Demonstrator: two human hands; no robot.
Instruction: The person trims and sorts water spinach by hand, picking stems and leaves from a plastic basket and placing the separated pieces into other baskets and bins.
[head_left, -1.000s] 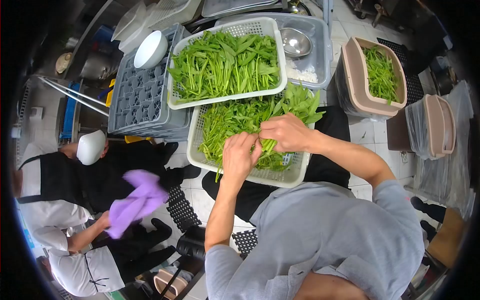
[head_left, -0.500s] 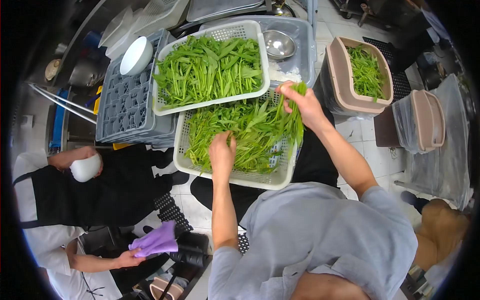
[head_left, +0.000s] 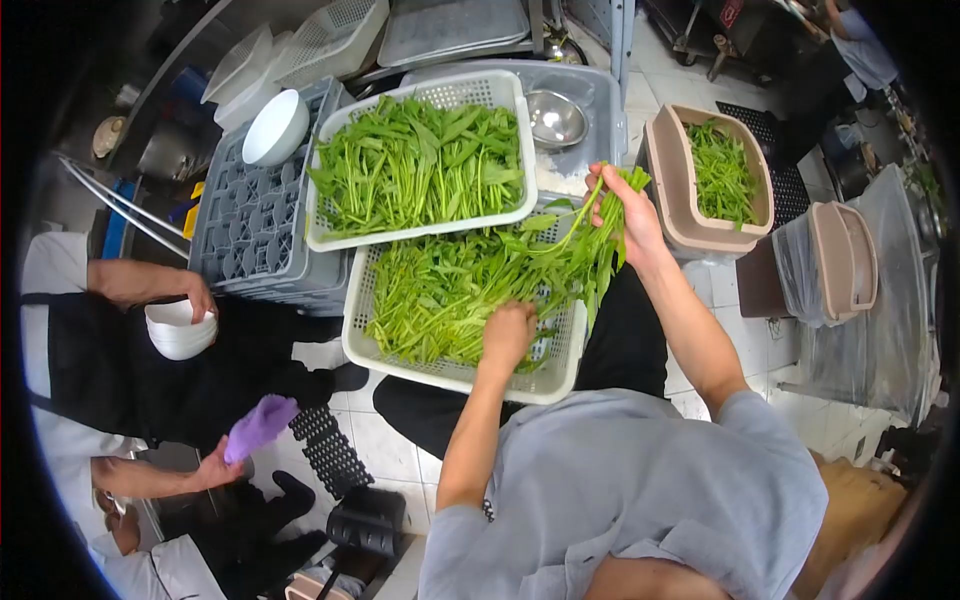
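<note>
A bunch of water spinach is gripped in my right hand, raised over the right end of the lower white basket. Its leaves hang down toward the basket. My left hand is down among the loose water spinach in that basket, fingers curled closed on some of it; the fingertips are partly hidden. An upper white basket, holding more water spinach with cut stems, overlaps the lower basket's far side.
Grey dish racks with a white bowl stand left. A metal bowl sits in a grey tub. Right is a beige bin with greens. On the left, one person holds white bowls and a purple cloth.
My left hand has moved right within the lower basket. My right hand still grips its bunch, now slightly farther right. The nearby person's bowls and purple cloth have shifted.
</note>
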